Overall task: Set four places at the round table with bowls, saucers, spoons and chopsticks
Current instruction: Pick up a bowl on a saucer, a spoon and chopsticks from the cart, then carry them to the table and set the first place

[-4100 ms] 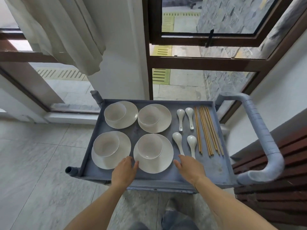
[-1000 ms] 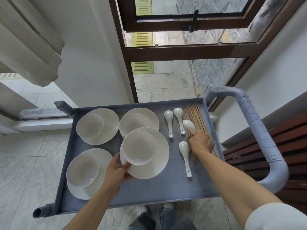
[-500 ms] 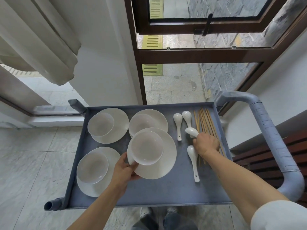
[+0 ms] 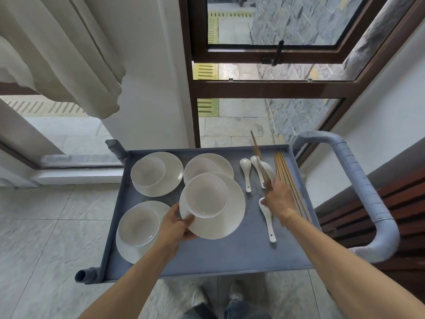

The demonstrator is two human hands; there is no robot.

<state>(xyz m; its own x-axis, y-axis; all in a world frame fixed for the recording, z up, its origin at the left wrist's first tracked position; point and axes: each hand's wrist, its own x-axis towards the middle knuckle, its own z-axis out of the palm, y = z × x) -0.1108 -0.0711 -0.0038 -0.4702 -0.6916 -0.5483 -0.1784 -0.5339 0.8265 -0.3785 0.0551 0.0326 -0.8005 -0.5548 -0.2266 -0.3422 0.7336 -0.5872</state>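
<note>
- Left hand (image 4: 176,223) grips saucer (image 4: 226,217) with bowl (image 4: 205,195) on it, raised over grey cart tray (image 4: 218,254).
- Right hand (image 4: 277,199) grips a spoon (image 4: 268,168) plus raised chopsticks (image 4: 256,147).
- 3 spoons, 3 bowl sets remain on tray.

grey cart (image 4: 230,256) | cream curtain (image 4: 57,54) | brown-framed window (image 4: 271,88) | tiled floor (image 4: 46,238)

No text, label, brand, number or sign can be read anywhere in view.
</note>
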